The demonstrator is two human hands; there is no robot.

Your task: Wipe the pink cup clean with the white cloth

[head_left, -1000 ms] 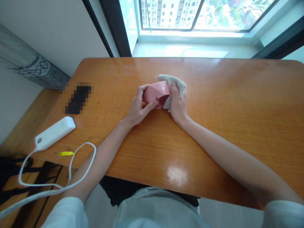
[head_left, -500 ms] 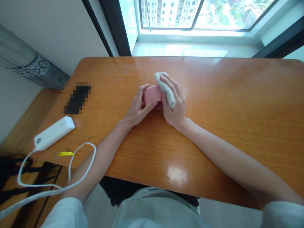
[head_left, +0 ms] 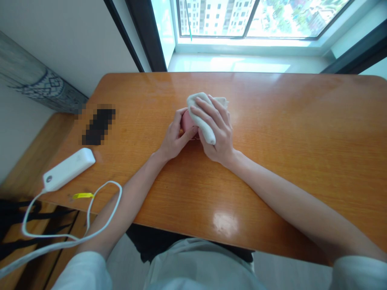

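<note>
The left forearm (head_left: 136,191) slants inward and away from the body, leading to a left hand (head_left: 176,137) curled in a grip, its thumb (head_left: 188,135) stretched toward the other hand. The right forearm (head_left: 284,191) angles in from the opposite side, and the right hand (head_left: 220,135) lies back uppermost beside the left, fingers (head_left: 214,114) slightly bent, pointing leftward and away.
</note>
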